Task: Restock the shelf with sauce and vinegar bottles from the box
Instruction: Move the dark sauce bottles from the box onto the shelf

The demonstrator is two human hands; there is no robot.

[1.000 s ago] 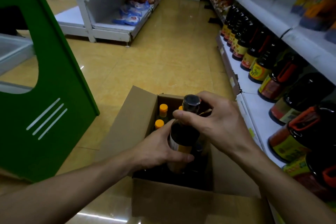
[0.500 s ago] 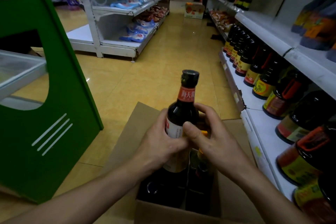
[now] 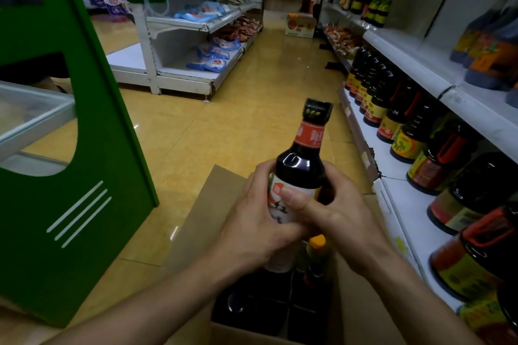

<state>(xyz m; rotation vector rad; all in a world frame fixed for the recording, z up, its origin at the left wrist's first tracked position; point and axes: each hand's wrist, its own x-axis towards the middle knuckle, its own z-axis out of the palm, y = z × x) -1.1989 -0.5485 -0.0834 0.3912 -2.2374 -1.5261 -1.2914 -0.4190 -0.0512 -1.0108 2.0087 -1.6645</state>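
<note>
The head camera looks down at both hands, which hold one dark bottle [image 3: 298,169] between them. The left hand [image 3: 252,224] wraps around the left side of the bottle, over its white label. The right hand [image 3: 339,218] holds the right side, and its thumb lies across the label. The bottle stands almost straight up, tipped a little to the right. It has a black cap and a red band on its neck. It is held up over the brown box [image 3: 201,221], which sits open on the yellow floor [image 3: 238,126]. There are more dark bottles down in the box. A bottle with an orange cap [image 3: 318,242] peeks out just under the hands. On the right is the white shelf [image 3: 381,154], with a long row of dark sauce bottles [image 3: 414,137] on it. A big green stand [image 3: 112,176] is on the left
</note>
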